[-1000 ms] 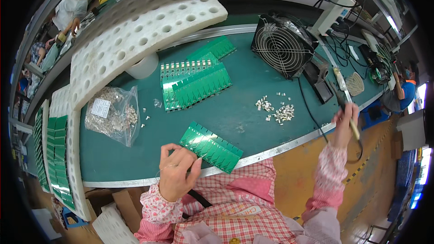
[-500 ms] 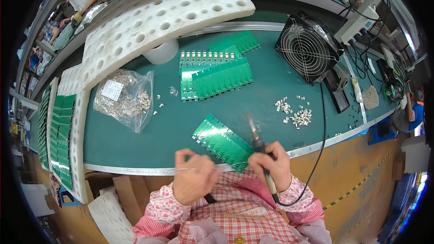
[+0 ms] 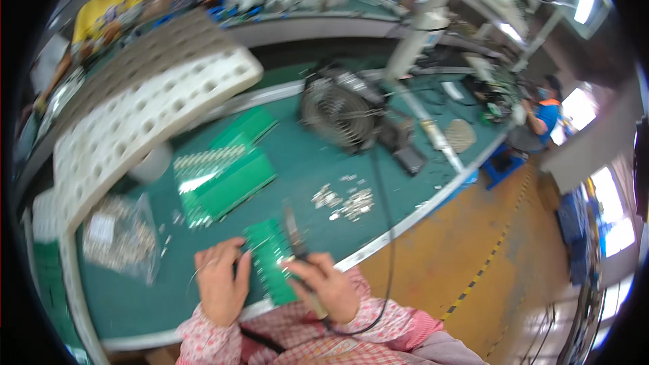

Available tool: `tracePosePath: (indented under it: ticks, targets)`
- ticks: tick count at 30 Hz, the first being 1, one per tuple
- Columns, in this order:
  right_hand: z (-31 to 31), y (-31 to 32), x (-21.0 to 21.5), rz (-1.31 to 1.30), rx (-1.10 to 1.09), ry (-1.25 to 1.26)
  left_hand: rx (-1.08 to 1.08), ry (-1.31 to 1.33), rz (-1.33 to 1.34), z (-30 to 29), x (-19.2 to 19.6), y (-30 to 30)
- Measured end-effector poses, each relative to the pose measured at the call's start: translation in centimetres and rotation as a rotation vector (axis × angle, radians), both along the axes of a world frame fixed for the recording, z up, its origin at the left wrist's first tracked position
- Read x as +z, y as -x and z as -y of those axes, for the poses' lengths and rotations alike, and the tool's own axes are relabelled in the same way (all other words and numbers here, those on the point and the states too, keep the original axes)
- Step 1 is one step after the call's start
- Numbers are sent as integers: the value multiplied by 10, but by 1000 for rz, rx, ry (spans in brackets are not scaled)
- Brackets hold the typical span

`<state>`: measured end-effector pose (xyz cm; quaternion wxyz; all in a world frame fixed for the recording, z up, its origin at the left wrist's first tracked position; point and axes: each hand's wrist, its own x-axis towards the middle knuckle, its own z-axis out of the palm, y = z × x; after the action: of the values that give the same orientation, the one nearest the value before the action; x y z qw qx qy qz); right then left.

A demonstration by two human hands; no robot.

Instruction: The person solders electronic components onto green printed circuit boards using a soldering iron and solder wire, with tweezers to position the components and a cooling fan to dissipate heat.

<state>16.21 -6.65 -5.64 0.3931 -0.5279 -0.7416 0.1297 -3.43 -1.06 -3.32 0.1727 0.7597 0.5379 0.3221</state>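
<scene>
My right hand (image 3: 328, 287) is closed around a soldering iron (image 3: 295, 233), whose tip points away from me over the bench. The fingertips of that hand reach the right edge of a long green circuit board (image 3: 265, 247) in front of me. My left hand (image 3: 222, 282) is beside the board's left edge, its fingers bent. A thin solder wire (image 3: 194, 274) loops out from its left side; the grip on the wire is partly hidden. Motion blurs the picture, so fine detail on the board cannot be made out.
Loose small metal parts (image 3: 351, 204) lie beyond the iron, near a black fan (image 3: 341, 111). Stacked green boards (image 3: 247, 176) and a clear bag of parts (image 3: 122, 240) are to the left. A white foam slab (image 3: 155, 105) stands behind them. The iron's cable (image 3: 390, 243) crosses the bench edge.
The view has swung right, shifting the bench leftward. My left hand has moved from the bench edge to the board's left side. The board has turned more lengthwise to me, with my right fingers at it.
</scene>
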Motion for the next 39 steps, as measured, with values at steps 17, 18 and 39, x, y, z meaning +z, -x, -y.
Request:
tracePosePath:
  ticks: [17,18,39]
  targets:
    - [-46,6,4,177,190,-71,-55,-167,-58,25,1,21]
    - [-46,10,1,183,131,-80,14,-165,-36,29,-1,26]
    - [-51,4,20,-72,53,13,-78,51,120,-15,5,25]
